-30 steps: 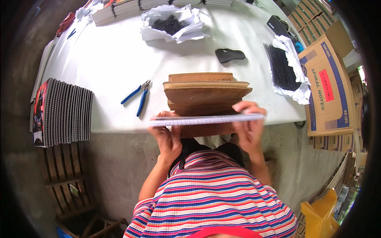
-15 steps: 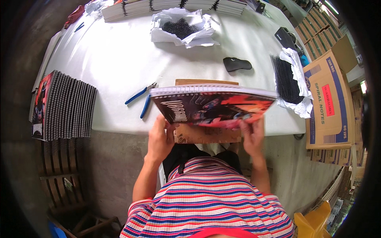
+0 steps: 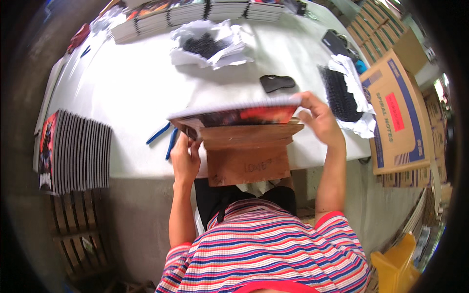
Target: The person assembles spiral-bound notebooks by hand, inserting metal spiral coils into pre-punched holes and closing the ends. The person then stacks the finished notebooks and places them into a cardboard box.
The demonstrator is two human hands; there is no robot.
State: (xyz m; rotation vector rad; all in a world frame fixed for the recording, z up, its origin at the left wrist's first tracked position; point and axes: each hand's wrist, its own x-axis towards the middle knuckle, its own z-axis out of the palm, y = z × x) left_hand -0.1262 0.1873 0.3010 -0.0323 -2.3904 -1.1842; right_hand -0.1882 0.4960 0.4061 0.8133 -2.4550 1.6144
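Note:
A notebook [image 3: 249, 115] with a dark and red cover is tilted over a brown wooden stand [image 3: 234, 163] at the table's near edge; motion blurs it somewhat. My left hand [image 3: 185, 158] is closed on its lower left corner. At the opposite end, the fingers of my right hand [image 3: 322, 119] grip the top right corner beside the page edges. Blue-handled cutting pliers [image 3: 159, 134] lie left of the notebook, their jaws hidden behind it. Beyond my right hand, black spiral coils [image 3: 339, 95] rest on white paper.
At the left stands a stack of spiral-bound notebooks [image 3: 80, 151]. More book stacks [image 3: 185, 14] line the far edge, behind crumpled white paper [image 3: 234, 46] holding black coils. A black pouch-like object [image 3: 277, 83] lies mid-table. Cardboard boxes [image 3: 398, 117] fill the right side.
My right hand has moved from the notebook's lower edge up to its top right corner. The notebook has tipped, showing less cover and uncovering more of the wooden stand.

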